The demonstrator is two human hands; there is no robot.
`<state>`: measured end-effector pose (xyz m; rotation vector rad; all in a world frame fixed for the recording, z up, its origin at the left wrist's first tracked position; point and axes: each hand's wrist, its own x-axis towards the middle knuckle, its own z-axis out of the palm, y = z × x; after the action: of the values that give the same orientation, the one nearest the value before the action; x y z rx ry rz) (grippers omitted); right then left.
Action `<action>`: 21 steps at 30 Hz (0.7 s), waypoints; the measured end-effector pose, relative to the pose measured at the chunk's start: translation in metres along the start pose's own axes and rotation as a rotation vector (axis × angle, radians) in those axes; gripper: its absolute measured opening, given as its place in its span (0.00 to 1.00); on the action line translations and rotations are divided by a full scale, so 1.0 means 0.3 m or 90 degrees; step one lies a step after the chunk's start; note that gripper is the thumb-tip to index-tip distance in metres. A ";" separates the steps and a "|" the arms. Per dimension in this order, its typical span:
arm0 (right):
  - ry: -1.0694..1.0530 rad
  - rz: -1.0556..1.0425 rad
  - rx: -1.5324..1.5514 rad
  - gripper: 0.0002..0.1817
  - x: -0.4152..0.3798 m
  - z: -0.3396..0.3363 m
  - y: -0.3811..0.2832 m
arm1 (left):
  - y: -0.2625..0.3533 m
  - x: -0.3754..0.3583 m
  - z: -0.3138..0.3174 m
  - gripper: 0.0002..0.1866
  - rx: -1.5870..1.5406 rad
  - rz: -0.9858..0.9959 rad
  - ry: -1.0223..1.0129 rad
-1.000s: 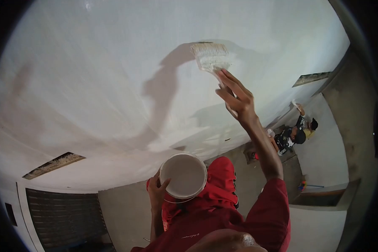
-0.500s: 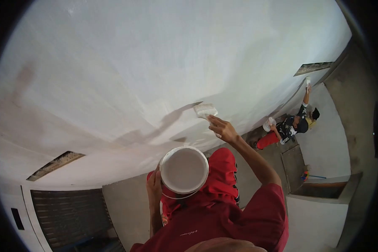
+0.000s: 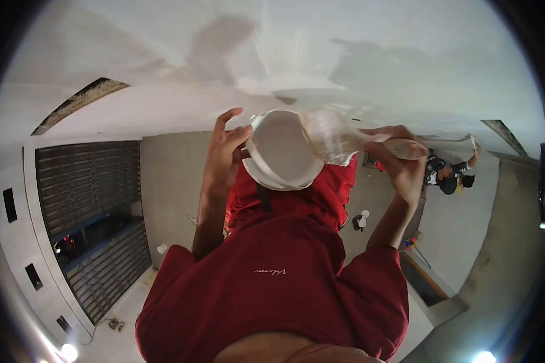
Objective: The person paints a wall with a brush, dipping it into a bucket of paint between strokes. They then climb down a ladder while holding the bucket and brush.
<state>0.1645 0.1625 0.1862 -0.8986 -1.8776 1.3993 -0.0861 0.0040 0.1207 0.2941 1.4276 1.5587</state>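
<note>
My left hand [image 3: 223,151] grips a white paint bucket [image 3: 271,181] by its left rim, thumb over the edge and fingers behind. Whitish paint [image 3: 287,148] shows inside the tilted bucket. In my right hand [image 3: 404,162] is the handle of a wide paintbrush [image 3: 333,139], smeared by motion. Its paint-coated bristles overlap the bucket's right rim. Just ahead rises the white-painted wall [image 3: 297,54], with shadows of my arms and the brush across it.
A co-worker [image 3: 445,175] stands by the same wall at right, one arm raised to it. Recessed slots [image 3: 88,100] break the wall on both sides. A slatted metal gate [image 3: 91,187] is at left. A small dark and white item [image 3: 361,221] lies on the floor.
The paintbrush has come off the wall and down to the bucket's right rim. The bucket has risen and tilted, and my view has turned downward.
</note>
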 end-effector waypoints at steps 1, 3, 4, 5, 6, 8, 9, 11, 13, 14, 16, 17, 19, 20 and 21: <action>-0.052 0.026 -0.004 0.05 0.009 0.047 0.012 | 0.015 0.012 0.020 0.25 -0.053 -0.023 -0.010; -0.126 -0.002 -0.063 0.06 0.031 0.182 0.057 | -0.023 0.053 -0.040 0.27 -0.091 -0.034 -0.073; -0.151 -0.051 -0.114 0.07 0.042 0.252 0.099 | -0.032 0.057 -0.050 0.27 -0.112 -0.046 -0.094; -0.198 -0.066 -0.150 0.08 0.053 0.315 0.154 | -0.043 0.050 -0.053 0.27 -0.133 -0.060 -0.114; -0.246 -0.085 -0.184 0.10 0.072 0.365 0.204 | -0.043 0.051 -0.053 0.26 -0.134 -0.068 -0.118; -0.296 -0.038 -0.260 0.10 0.088 0.426 0.250 | -0.028 0.050 -0.051 0.25 -0.135 -0.076 -0.129; -0.322 -0.018 -0.298 0.11 0.096 0.446 0.266 | -0.022 0.052 -0.051 0.25 -0.132 -0.075 -0.134; -0.275 -0.059 -0.249 0.10 0.087 0.460 0.290 | -0.020 0.038 -0.052 0.24 -0.127 -0.079 -0.140; -0.231 -0.049 -0.211 0.09 0.086 0.441 0.284 | -0.005 0.029 -0.047 0.23 -0.151 -0.087 -0.132; -0.212 -0.017 -0.196 0.09 0.068 0.410 0.236 | -0.002 0.024 -0.037 0.22 -0.163 -0.092 -0.131; -0.174 0.023 -0.137 0.10 0.029 0.345 0.147 | 0.004 0.015 -0.013 0.22 -0.150 -0.089 -0.107; -0.155 0.031 -0.093 0.10 0.004 0.315 0.108 | 0.009 0.022 -0.001 0.22 -0.145 -0.084 -0.096; -0.180 0.089 -0.029 0.12 -0.011 0.285 0.046 | 0.007 0.042 0.051 0.22 -0.146 -0.077 -0.147; -0.221 0.147 -0.009 0.13 -0.027 0.278 0.020 | 0.019 0.050 0.095 0.23 -0.139 -0.076 -0.180; -0.261 0.204 0.011 0.15 -0.042 0.273 0.007 | 0.035 0.059 0.142 0.24 -0.132 -0.074 -0.213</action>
<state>0.1061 0.1081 0.1632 -0.9949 -2.0745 1.9097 -0.0694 0.0460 0.1347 0.3242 0.9999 1.4681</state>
